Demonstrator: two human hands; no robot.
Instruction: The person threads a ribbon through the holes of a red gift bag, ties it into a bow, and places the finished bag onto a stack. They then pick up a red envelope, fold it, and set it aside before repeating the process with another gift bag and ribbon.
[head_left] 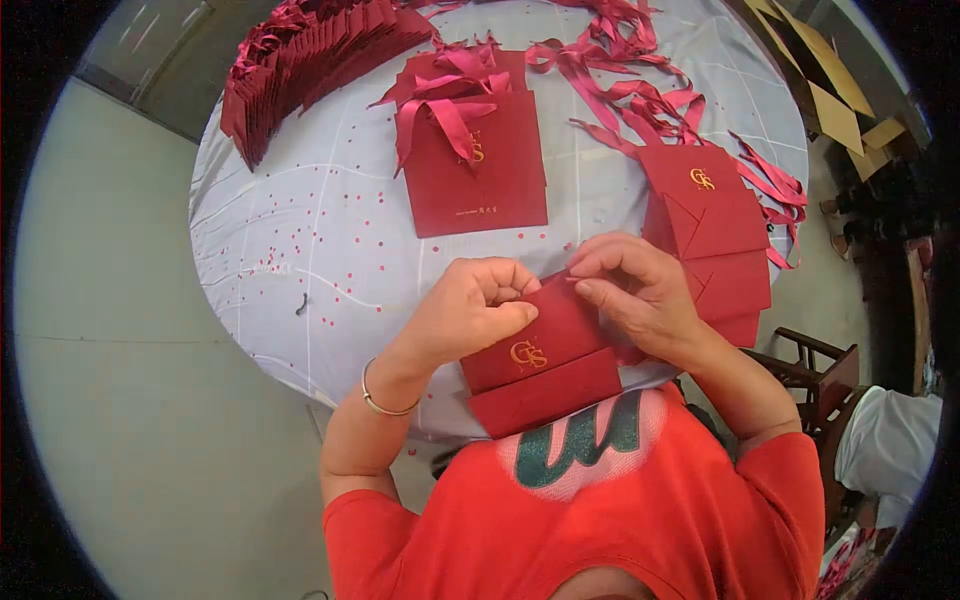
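Observation:
A dark red paper gift bag (545, 345) with gold lettering lies folded flat at the near table edge, close to my body. My left hand (480, 310) grips its upper left corner, thumb on the front and fingers curled behind. At the bag's top edge, my right hand (645, 290) is closed in a pinch. What sits between those fingertips is too small to make out. Just right of that hand, more flat red bags (715, 225) lie overlapping. A stack of finished-looking bags with ribbon bows (480, 190) rests beyond both hands.
Many red bags (315, 60) stand in a packed row at the far left. Loose pink-red ribbons (650, 100) trail across the far right. Small red dots (300, 235) are scattered over the white tablecloth (250, 190). Cardboard boxes (825, 75) and a wooden chair (815, 375) stand to the right.

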